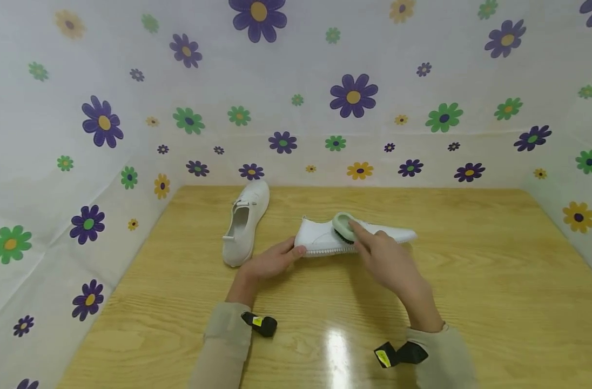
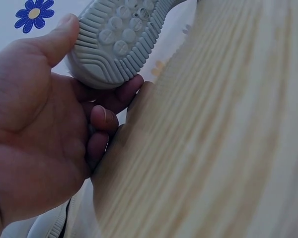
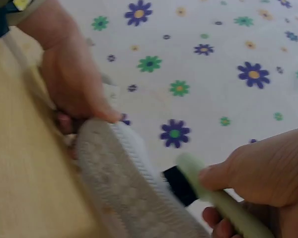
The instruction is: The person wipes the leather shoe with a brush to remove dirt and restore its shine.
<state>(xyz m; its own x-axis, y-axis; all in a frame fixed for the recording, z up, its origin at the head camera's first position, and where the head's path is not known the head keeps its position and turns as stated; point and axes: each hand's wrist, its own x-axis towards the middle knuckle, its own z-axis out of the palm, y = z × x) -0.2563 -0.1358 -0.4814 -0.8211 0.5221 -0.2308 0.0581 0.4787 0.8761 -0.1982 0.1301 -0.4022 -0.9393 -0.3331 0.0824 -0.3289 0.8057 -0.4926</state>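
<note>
A white shoe [image 1: 320,236] lies tilted on its side across the wooden table, its toe to the right. My left hand [image 1: 275,259] grips it by the heel, thumb on the sole's edge and fingers beneath; in the left wrist view the ridged sole [image 2: 120,42] faces the camera. My right hand [image 1: 388,259] holds a pale green brush [image 1: 343,226] by its handle, forefinger stretched along its back. The brush's dark bristles [image 3: 180,185] are against the shoe's upper side. Farther left, the other white shoe [image 1: 247,227] stands upright, near my left wrist.
The light wood table [image 1: 145,302] ends at a white cloth backdrop [image 1: 301,65] printed with purple, green and yellow flowers, which also runs along both sides. Black straps [image 1: 262,324] sit on both sleeves.
</note>
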